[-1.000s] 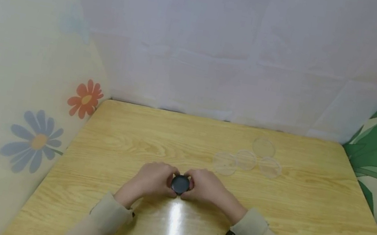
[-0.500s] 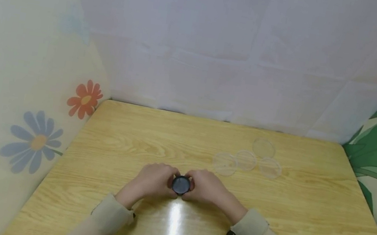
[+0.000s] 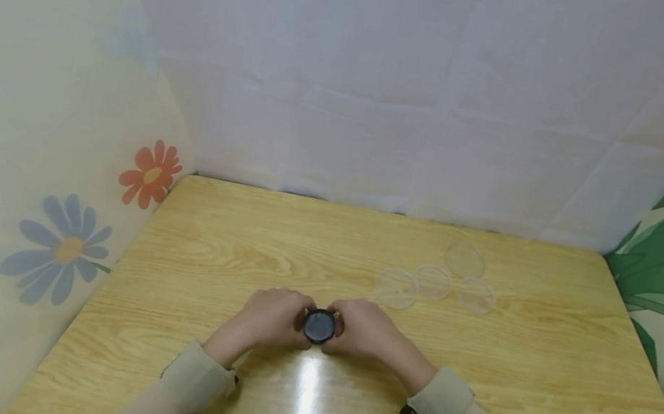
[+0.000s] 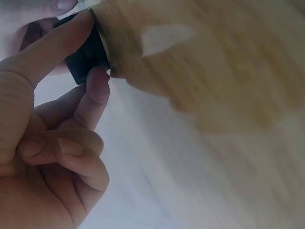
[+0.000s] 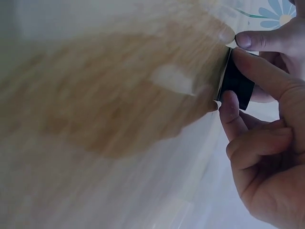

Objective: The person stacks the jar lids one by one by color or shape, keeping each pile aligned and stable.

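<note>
A short black cylinder with a round, glossy grey face and a dark rim stands at the middle of the table, between the two hands. My left hand pinches it from the left with thumb and index finger. From the opposite side my right hand pinches it the same way. Both wrist views show the black side wall of the cylinder close against the wooden surface, and the other fingers of each hand curled inward. Fingers cover much of its sides.
Several clear round discs lie on the wooden table beyond the right hand. A white cloth hangs behind the table's far edge, and flower-patterned panels flank both sides. A bright reflection lies in front of the hands.
The top face of the black cylinder looks lighter, with a more distinct rim, than a second ago. Both hands keep their pinch and have hardly moved.
</note>
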Motion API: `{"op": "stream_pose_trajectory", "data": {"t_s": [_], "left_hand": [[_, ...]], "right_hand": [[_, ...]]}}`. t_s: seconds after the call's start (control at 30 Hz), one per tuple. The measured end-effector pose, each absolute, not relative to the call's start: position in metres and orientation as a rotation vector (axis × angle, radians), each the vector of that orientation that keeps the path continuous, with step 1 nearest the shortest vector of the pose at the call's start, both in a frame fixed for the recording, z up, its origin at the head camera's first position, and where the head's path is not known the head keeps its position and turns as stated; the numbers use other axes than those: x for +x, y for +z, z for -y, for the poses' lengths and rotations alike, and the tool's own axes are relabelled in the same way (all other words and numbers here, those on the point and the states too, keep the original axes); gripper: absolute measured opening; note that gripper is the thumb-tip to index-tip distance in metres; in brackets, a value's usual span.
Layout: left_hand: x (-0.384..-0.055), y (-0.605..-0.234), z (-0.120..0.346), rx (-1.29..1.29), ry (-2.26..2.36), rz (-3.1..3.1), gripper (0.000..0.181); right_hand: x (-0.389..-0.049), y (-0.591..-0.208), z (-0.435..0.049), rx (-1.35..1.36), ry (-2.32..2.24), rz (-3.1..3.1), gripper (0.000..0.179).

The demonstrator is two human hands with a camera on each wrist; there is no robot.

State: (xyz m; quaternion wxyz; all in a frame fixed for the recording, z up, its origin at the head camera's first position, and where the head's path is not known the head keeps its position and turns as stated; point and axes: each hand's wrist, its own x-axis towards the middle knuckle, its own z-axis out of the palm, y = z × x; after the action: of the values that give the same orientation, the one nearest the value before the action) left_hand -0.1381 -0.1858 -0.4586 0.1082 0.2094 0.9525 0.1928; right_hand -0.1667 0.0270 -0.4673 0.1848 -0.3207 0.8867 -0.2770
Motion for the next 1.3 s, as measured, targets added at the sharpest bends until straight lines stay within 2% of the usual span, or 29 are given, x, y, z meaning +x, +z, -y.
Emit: {"op": "stream_pose_trajectory", "data": {"t_s": [0.23, 0.4, 0.9, 1.3], "left_hand": [[-0.138, -0.455, 0.192, 0.587, 0.540, -2.785, 0.053], [-0.139, -0.450, 0.198, 0.508, 0.493, -2.771, 0.059], [-0.166, -0.426, 0.191, 0.533, 0.414, -2.843, 0.046], [-0.197, -0.414, 0.148, 0.622, 0.349, -2.790, 0.054]], "right_hand": [[-0.168, -0.463, -0.038, -0.841, -0.731, -2.501, 0.063], [-0.171, -0.460, -0.048, -0.807, -0.717, -2.516, 0.066], [-0.188, -0.453, -0.076, -0.750, -0.750, -2.580, 0.064], [-0.207, -0.447, -0.111, -0.607, -0.791, -2.628, 0.075]]}}
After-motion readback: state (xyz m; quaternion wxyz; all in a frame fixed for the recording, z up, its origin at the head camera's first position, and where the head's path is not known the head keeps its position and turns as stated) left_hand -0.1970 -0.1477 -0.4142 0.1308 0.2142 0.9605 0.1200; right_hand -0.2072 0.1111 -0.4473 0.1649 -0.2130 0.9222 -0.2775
